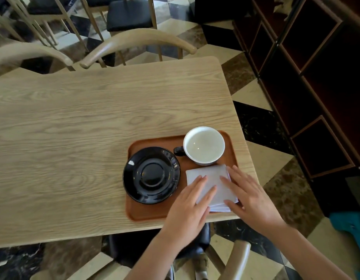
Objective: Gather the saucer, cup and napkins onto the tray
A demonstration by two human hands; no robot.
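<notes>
**All three pieces on the tray, napkins being squared up**

I am looking down at the brown tray [154,216] sitting at the near right corner of the wooden bench [84,128], and as far as I can judge the gathering is nearly finished. The black saucer [151,175] is lying in the tray's left half, its left edge reaching out over the tray's rim. The cup [204,145], white inside with a dark handle pointing left, is standing upright in the far right corner, and it appears to be empty. The stack of white napkins [210,179] is resting in the near right part of the tray, just in front of the cup.

My left hand [190,207] is lying flat on the napkins' near left side, and my right hand [248,196] is pressing along their right edge. The fingers [226,179] of both hands are spread open and flat; neither is gripping anything, they are only resting on the paper. The lower sheets are fanning out past the top one at the near right corner.

What I am judging to be left: neatening that stack so it sits fully inside the rim.
</notes>
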